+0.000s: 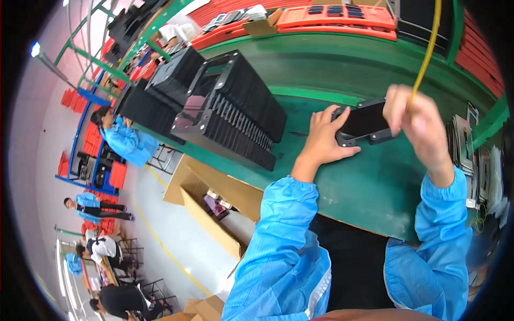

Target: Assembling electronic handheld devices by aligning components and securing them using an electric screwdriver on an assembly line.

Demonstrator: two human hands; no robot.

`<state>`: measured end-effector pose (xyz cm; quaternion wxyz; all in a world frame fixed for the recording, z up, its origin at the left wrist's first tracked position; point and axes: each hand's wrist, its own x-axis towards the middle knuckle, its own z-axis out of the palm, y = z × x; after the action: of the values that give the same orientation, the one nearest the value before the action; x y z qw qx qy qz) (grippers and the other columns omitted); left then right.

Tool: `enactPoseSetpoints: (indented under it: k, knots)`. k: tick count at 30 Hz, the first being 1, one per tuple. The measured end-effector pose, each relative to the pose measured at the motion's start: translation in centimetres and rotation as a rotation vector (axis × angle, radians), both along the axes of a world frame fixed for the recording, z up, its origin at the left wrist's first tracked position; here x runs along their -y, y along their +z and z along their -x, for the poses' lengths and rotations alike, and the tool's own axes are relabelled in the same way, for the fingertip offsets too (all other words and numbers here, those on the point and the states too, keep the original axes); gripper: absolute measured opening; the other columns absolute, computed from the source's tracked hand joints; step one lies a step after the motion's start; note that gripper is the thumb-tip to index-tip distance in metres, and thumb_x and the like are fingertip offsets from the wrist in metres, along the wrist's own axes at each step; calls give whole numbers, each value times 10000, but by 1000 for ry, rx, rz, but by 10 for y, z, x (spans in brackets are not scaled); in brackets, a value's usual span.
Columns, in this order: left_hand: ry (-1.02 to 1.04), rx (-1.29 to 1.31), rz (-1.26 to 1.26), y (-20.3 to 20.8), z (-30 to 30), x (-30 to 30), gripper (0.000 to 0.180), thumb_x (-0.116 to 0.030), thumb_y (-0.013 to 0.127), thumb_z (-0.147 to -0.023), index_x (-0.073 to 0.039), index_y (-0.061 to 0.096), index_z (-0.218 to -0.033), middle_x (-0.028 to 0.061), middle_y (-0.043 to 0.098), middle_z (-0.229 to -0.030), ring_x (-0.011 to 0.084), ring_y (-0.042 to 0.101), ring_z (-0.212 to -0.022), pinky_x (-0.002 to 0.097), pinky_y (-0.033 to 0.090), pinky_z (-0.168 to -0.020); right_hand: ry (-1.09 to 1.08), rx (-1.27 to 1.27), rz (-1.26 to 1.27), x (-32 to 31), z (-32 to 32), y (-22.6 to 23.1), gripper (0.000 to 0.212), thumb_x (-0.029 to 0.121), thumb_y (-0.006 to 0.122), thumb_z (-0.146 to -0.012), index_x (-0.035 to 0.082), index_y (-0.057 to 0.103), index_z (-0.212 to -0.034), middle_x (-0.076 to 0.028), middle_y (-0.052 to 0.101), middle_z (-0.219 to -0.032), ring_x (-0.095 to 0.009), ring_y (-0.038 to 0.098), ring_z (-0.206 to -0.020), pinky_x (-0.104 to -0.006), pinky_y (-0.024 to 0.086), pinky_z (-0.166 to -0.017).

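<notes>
Right of centre in the frame, the flat black device lies on the green worktop, long axis running left-right; the left hand presses open fingers on its left end, while the right hand, fist closed around a yellow cable, hovers at its right end

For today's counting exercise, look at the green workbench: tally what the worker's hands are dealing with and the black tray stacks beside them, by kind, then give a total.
Black flat device under the left hand: 1
Yellow cable gripped by the right hand: 1
Stacks of black slotted trays: 2
Total: 4
</notes>
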<state>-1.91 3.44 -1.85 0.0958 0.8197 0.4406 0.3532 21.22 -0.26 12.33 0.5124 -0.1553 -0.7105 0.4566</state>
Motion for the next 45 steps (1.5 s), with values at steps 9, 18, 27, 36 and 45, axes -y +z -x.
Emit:
enactPoseSetpoints:
  k: [9,18,27,36,45]
  knots:
    - [-20,-25,46,0,1,-2,938,-339,889,-589,-117,576,-1445,201,474,-1424,415,463,-1208,476,363,-1094,213,423,-411,-16,22,-108,434,128,693,-900,75,415,-571,-66,389,-645,-260,423,-641,-396,367,-646]
    - [-65,-38,40,-9,12,-6,974,-354,879,-573,-170,553,-1472,215,427,-1461,429,439,-1205,490,347,-1105,153,568,-715,-21,30,-130,425,197,793,-813,86,444,-599,-58,394,-666,-273,445,-705,-420,396,-691]
    - [-68,28,59,-9,6,-2,932,-384,890,-584,-170,588,-1440,202,423,-1458,430,431,-1201,483,336,-1107,63,379,-277,-16,21,-144,466,356,587,-1001,67,451,-662,-75,418,-684,-265,444,-715,-383,375,-667]
    - [-48,53,39,-14,5,0,914,-409,893,-572,-139,617,-1400,190,437,-1425,428,433,-1188,482,339,-1098,112,469,-316,-9,21,-134,414,278,527,-1029,33,496,-697,-108,477,-720,-296,465,-738,-402,399,-718]
    - [-86,49,20,-10,1,-5,921,-435,889,-574,-122,614,-1396,218,451,-1422,438,450,-1200,483,344,-1090,49,665,-319,-12,8,-128,79,91,612,-936,37,633,-883,-113,612,-866,-319,542,-849,-409,445,-810]
